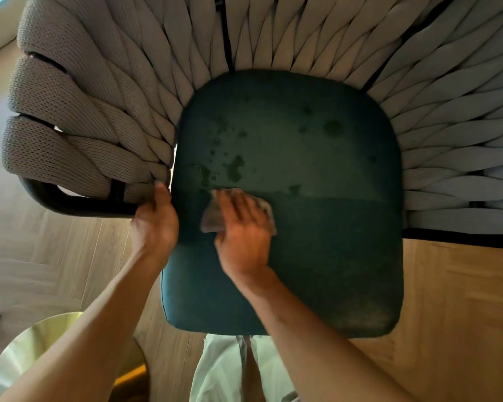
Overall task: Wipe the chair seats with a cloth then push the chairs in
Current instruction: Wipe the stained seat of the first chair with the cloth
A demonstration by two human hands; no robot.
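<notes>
A small grey cloth (pixel 238 211) lies on the dark teal seat cushion (pixel 317 227) of a chair, left of the seat's centre and just below a scatter of darker wet-looking blotches (pixel 233 166). The right hand (pixel 243 236) presses flat on the cloth, its fingers (pixel 230 203) straight and spread, gripping nothing; cloth edges show beyond the hand on both sides. The left hand (pixel 156 219) rests at the seat's left edge, thumb up against the lowest woven strap; whether its fingers curl round the frame cannot be told. Thick grey braided straps (pixel 79 111) fan out around the seat as the chair's back and sides, carried on a dark metal frame (pixel 70 203). Beneath lies a pale wood floor (pixel 462 300). A round brass-coloured object (pixel 41 358) sits at lower left, and light trousers (pixel 227 369) show below the seat's front edge.
</notes>
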